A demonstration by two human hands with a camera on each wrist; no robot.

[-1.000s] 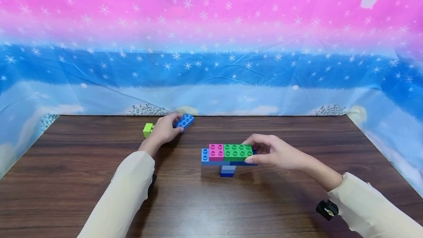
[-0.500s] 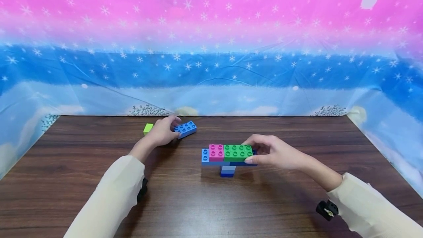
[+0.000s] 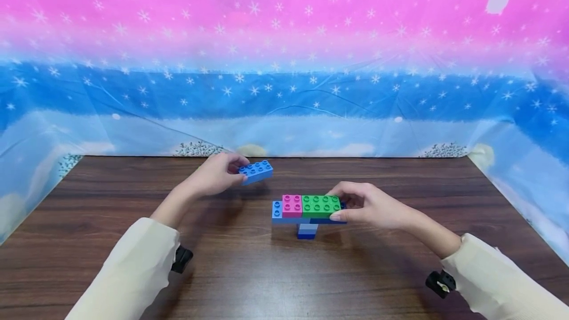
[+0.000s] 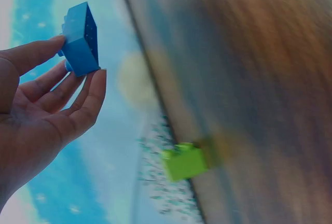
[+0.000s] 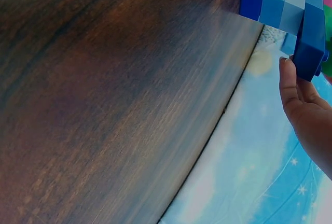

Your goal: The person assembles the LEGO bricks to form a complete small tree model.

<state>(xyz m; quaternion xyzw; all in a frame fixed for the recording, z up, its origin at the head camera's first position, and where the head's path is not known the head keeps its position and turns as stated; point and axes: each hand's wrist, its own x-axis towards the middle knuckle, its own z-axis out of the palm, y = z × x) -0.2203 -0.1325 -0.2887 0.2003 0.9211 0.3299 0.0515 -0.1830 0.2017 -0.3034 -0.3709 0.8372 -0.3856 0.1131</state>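
My left hand point(image 3: 216, 174) pinches a blue toy building brick point(image 3: 256, 171) by its left end, studs up; the left wrist view shows this brick point(image 4: 81, 40) between thumb and fingers, lifted off the table. My right hand point(image 3: 372, 205) grips the right end of a T-shaped brick build. On top of the build sit a pink brick point(image 3: 292, 205) and a green brick point(image 3: 321, 206), side by side. Beneath them runs a row of light blue point(image 3: 277, 209) and dark blue bricks. In the right wrist view the short stem point(image 5: 273, 4) of stacked blue bricks stands on the table.
A lime green brick point(image 4: 184, 162) lies on the wooden table point(image 3: 249, 280) near its back edge; in the head view my left hand hides nearly all of it. Behind the table hangs a pink and blue snowflake cloth point(image 3: 284, 88).
My left hand has lifted the blue brick and carried it a little to the right, turning it flatter across the view. The right hand and the build stay where they were.
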